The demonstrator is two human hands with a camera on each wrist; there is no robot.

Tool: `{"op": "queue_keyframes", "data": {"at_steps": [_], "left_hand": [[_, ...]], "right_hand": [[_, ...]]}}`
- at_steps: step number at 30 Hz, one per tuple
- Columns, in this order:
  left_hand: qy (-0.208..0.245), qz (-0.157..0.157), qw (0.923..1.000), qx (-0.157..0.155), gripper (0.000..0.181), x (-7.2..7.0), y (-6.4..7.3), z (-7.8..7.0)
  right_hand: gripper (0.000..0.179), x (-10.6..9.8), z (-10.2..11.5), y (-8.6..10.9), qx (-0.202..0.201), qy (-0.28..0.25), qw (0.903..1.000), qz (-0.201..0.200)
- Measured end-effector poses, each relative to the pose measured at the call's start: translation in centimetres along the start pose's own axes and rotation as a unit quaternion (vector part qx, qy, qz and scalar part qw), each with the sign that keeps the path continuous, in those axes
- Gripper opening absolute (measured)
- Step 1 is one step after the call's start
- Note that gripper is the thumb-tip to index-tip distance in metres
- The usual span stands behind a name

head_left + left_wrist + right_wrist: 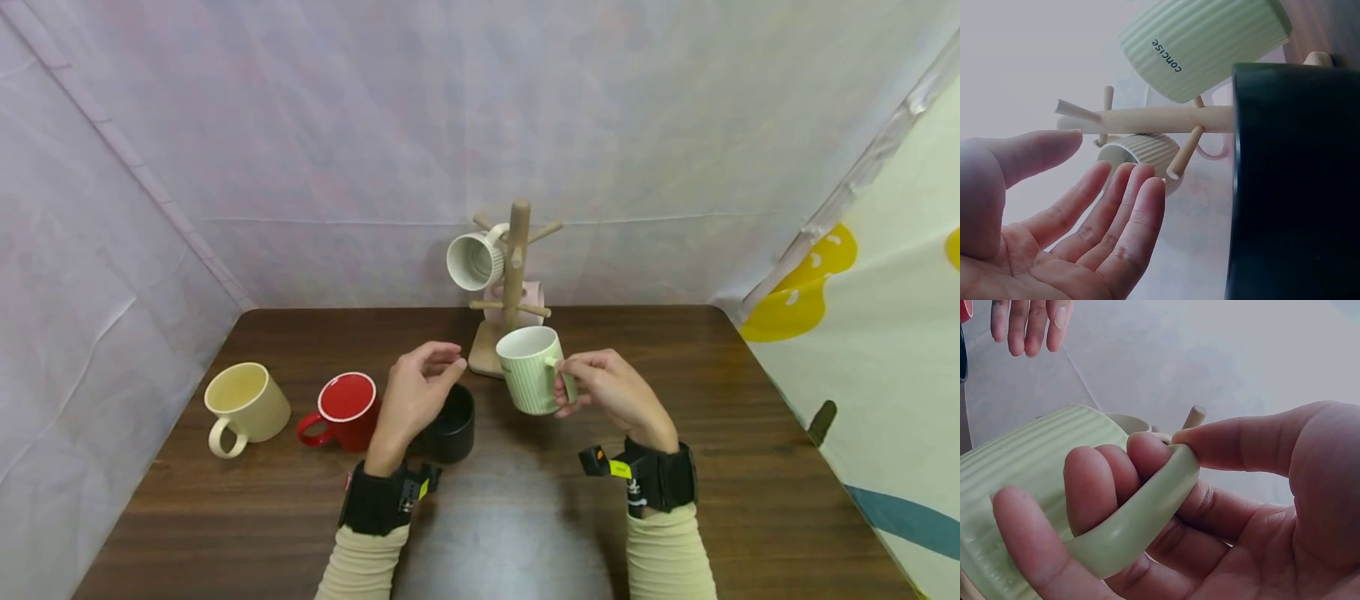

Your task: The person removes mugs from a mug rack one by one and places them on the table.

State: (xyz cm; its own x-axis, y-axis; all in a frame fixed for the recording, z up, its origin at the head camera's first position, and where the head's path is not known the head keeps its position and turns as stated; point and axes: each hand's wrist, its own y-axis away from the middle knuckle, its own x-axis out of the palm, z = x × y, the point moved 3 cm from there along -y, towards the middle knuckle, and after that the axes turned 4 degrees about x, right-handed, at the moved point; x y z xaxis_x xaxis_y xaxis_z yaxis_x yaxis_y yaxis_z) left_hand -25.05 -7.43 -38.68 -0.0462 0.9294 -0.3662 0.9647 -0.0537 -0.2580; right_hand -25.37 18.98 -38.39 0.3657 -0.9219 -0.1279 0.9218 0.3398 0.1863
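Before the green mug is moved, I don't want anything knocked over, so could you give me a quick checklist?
1. Right hand grips the green mug by its handle: ok.
2. Left hand holds nothing: ok.
3. Rack stands upright: ok.
4. White mug hangs by its handle: ok.
5. Upper right peg is bare: ok.
6. Left hand is clear of the black mug: cannot tell; they overlap in the head view.
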Motion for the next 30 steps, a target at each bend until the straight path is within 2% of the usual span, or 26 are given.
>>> {"op": "queue_keyframes", "data": {"at_steps": [21,30], "left_hand": [[-0.003,0.003,1.0000,0.006,0.023,-0.5,0.0,0.1],[0.001,0.004,1.0000,0.000,0.024,-0.7,0.0,0.3]], "right_hand": [[0.035,-0.1,-0.6,-0.5,0.027,0.007,0.9996,-0.004],[0.032,0.0,-1.1,-1.0,0.028,0.011,0.9995,0.011]]}}
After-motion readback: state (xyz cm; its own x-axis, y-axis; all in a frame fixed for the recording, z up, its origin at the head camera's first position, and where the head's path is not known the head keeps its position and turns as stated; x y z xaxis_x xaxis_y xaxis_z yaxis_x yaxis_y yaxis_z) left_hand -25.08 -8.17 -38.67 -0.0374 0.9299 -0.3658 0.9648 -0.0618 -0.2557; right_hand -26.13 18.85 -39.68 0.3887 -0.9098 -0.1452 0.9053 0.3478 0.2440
